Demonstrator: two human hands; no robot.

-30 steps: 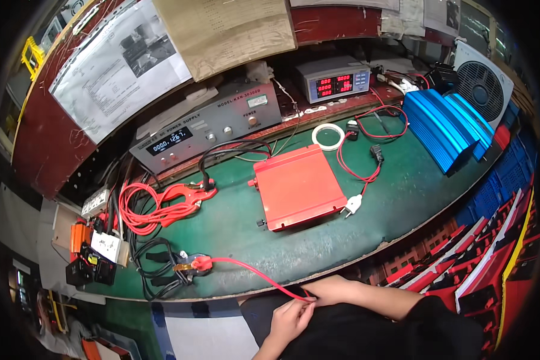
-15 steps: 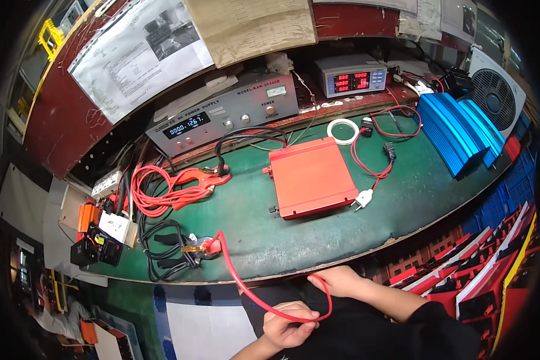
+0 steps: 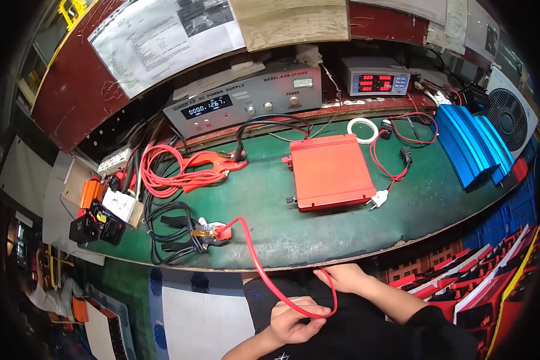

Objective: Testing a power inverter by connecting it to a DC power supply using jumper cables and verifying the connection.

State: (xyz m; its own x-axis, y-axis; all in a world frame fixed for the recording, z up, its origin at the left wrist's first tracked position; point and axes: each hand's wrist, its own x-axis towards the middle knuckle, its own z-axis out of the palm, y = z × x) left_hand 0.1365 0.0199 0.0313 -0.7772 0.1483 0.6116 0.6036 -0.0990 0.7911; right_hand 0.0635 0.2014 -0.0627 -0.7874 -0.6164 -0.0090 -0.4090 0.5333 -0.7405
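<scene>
A thick red cable [image 3: 255,258] comes off a clamp with black handles [image 3: 207,234] lying near the bench's front edge. It sags over that edge into my left hand [image 3: 297,321], whose fingers are closed round it above my lap. From there the cable bends up in a loop to my right hand [image 3: 344,278]. My right fingers pinch it just below the bench edge; its end is hidden there. Farther back on the bench lies a red metal box [image 3: 332,170] with terminals on its left side.
Behind stand a grey power supply [image 3: 246,99] and a meter with red digits [image 3: 378,78]. Coiled red cables with a clamp [image 3: 210,168] lie left. Blue finned cases [image 3: 465,147] and a fan [image 3: 510,114] are right. A white plug [image 3: 378,199] touches the box's corner.
The whole view has shifted, so the bench and its things appear farther right and slightly higher. Both hands keep their hold on the red cable with little change.
</scene>
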